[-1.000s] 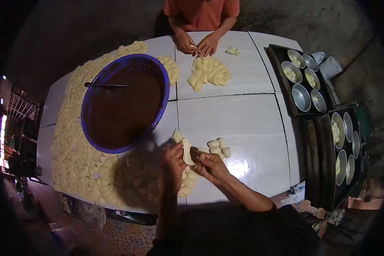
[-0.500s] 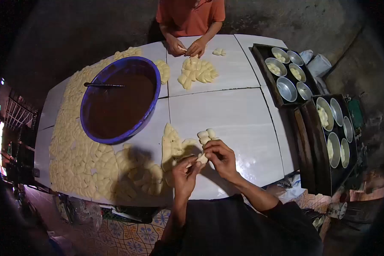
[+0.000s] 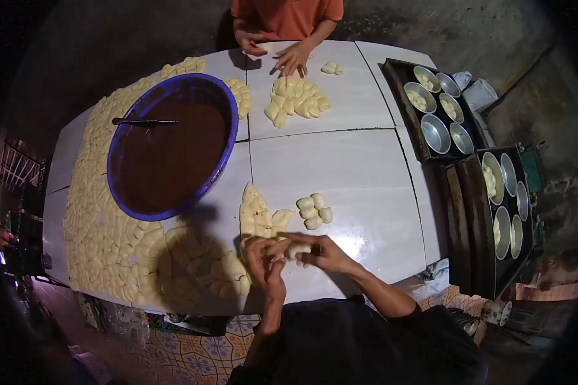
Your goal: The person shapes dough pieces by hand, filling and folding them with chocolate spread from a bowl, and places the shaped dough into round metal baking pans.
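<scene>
A small pale piece of dough point(image 3: 297, 250) is between my two hands, low over the near part of the table. My right hand point(image 3: 329, 255) pinches it with thumb and fingers. My left hand point(image 3: 267, 264) has its fingers curled against the dough's left side, partly hiding what is in them. Just beyond my hands sits a little cluster of rounded dough pieces point(image 3: 313, 210). To its left lies a flat slab of cut dough point(image 3: 255, 212), its near end behind my left hand.
A blue basin point(image 3: 221, 170) of brown filling with a utensil stands left, amid many spread dough pieces point(image 3: 96, 237). Across the white table point(image 3: 340, 160), a person's hands point(image 3: 293, 59) are near another dough pile point(image 3: 295, 102). Black trays point(image 3: 424, 151) with metal tins stand right.
My hands have moved slightly nearer me and away from the dough cluster, which now shows fully. The other person's hands have separated. The whole view has shifted a little.
</scene>
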`<state>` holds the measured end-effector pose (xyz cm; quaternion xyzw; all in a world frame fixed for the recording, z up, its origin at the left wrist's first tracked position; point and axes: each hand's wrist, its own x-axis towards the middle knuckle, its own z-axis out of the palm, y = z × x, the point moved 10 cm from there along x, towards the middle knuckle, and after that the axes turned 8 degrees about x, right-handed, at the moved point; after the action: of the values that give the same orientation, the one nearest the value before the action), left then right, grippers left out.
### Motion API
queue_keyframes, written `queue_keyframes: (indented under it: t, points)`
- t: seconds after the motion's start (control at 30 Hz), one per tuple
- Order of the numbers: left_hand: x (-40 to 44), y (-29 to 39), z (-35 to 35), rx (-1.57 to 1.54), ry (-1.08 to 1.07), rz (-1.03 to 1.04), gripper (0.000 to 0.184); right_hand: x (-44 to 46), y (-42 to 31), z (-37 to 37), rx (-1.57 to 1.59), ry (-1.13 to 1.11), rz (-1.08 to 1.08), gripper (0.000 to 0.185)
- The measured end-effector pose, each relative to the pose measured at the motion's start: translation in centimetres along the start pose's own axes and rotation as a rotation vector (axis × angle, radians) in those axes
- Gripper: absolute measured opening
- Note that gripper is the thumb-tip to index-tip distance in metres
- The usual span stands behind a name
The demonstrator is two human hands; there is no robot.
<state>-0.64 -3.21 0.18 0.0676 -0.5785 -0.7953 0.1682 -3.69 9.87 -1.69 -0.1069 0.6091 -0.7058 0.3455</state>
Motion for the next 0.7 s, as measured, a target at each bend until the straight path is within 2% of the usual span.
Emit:
queue_keyframes:
  t: [0.03, 0.07, 0.13, 0.17, 0.27, 0.33, 0.37, 0.4, 0.47, 0.5, 0.53, 0.6, 0.63, 0.67, 0.7]
  points:
    - [-0.5, -0.1, -0.9, 0.131, 0.124, 0.038, 0.038, 0.9, 0.0, -1.6, -0.382, 0.172, -0.246, 0.053]
    - [-0.1, -0.8, -0.9, 0.134, 0.125, 0.023, 0.038, 1.1, -1.0, -2.7, -0.363, 0.308, -0.182, 0.058]
    - [0.4, -4.7, -1.1, 0.112, 0.137, -0.283, 0.026, 2.3, -2.5, -2.3, -0.762, 0.395, -0.400, 0.059]
    - [0.3, -5.7, -0.4, 0.037, 0.123, -0.355, 0.025, 2.3, -1.2, -2.6, -0.622, 0.434, -0.356, 0.059]
    - [0.7, -8.3, 0.9, 0.039, 0.050, -0.469, 0.043, 0.2, -4.1, -1.4, -0.912, 0.511, -0.460, 0.052]
    - [0.9, -9.1, 1.6, 0.043, 0.046, -0.500, 0.047, 0.6, -4.6, -3.6, -0.862, 0.519, -0.430, 0.048]
    - [0.9, -9.5, 2.0, 0.050, 0.032, -0.523, 0.050, 0.7, -5.9, -4.2, -0.976, 0.526, -0.472, 0.049]
    - [0.9, -9.8, 2.4, 0.052, 0.018, -0.530, 0.050, 1.7, -6.1, -5.3, -1.052, 0.534, -0.345, 0.057]
    - [1.3, -9.7, 3.0, 0.184, 0.004, -0.489, 0.055, 3.3, -4.5, -6.3, -1.204, 0.547, -0.194, 0.059]
    - [1.7, -9.0, 4.0, 0.156, 0.010, -0.473, 0.057, 4.0, -3.2, -6.1, -1.341, 0.545, -0.231, 0.060]
    - [1.6, -9.9, 4.1, 0.156, 0.003, -0.466, 0.057, 4.1, -2.8, -5.5, -1.273, 0.564, -0.334, 0.050]
    - [1.9, -10.5, 4.0, 0.176, 0.010, -0.370, 0.057, 4.9, -2.1, -6.1, -1.125, 0.568, -0.372, 0.035]
    - [1.5, -10.0, 4.5, 0.071, 0.052, -0.337, 0.057, 4.8, -2.2, -6.6, -1.050, 0.577, -0.346, 0.028]
    - [1.3, -9.5, 4.6, 0.071, 0.059, -0.328, 0.057, 4.4, -2.5, -6.7, -1.051, 0.569, -0.357, 0.028]
    - [1.1, -8.9, 6.2, 0.073, -0.082, -0.313, 0.057, 3.6, -2.1, -8.3, -0.883, 0.581, -0.294, 0.027]
